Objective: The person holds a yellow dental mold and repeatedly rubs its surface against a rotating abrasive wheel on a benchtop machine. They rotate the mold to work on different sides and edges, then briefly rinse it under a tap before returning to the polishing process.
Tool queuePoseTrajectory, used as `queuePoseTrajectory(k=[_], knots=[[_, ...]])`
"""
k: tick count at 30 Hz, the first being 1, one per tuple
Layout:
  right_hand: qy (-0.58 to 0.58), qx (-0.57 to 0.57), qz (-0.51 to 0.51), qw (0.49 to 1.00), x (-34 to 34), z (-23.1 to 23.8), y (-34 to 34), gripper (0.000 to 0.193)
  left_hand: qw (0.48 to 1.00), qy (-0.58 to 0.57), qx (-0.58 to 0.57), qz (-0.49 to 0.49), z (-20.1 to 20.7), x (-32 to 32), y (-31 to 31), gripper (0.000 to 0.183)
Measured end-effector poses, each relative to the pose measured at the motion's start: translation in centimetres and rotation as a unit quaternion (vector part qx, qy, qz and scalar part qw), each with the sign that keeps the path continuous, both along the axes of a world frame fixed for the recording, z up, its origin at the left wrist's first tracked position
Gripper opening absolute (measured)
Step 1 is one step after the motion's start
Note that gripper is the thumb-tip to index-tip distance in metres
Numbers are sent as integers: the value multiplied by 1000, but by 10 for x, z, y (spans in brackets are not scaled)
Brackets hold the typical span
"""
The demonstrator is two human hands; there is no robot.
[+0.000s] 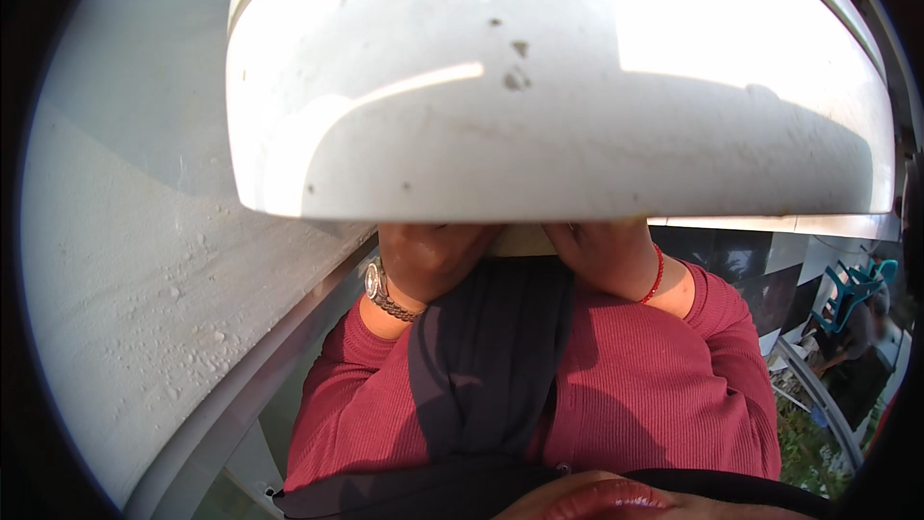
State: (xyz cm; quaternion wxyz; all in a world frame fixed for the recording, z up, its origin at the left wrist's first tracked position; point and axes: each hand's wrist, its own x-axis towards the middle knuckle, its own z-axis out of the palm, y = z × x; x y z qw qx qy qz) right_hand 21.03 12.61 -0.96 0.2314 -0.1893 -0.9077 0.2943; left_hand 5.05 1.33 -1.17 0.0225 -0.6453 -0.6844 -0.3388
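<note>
A large white curved panel (414,135) with a few dark specks fills the upper middle, close in front of my chest. Under its lower edge, my left hand (428,255) shows only its back and wrist, with a dark-strapped watch (377,285). My right hand (611,255) is likewise half covered by that edge, and a red beaded bracelet (656,274) circles its wrist. The fingers of both hands are hidden behind the panel, so whether they grip it cannot be seen. A pale cream surface (525,243) shows between the hands.
To the left runs a whitish ledge (125,231) strewn with small pale crumbs. At the right stand a teal plastic chair (852,289), a curved grey rail (818,395) and some green plants (804,443). Black and white tiles (784,255) lie beyond my right arm.
</note>
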Motion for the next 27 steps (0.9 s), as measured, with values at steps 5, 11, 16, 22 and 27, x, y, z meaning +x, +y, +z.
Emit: queuePoseTrajectory(k=[5,11,16,22,27], knots=[[85,-91,12,992,-6,3,2,22,1000,7,0,9,4,2,3,21],[87,-104,12,991,-7,2,1,22,1000,16,3,16,5,4,3,21],[61,-92,15,994,-5,2,2,23,1000,14,10,13,3,3,3,20],[61,-87,11,994,-5,0,1,24,999,15,23,17,3,2,5,18],[64,-95,6,993,-6,1,1,24,999,15,22,27,3,5,5,17]])
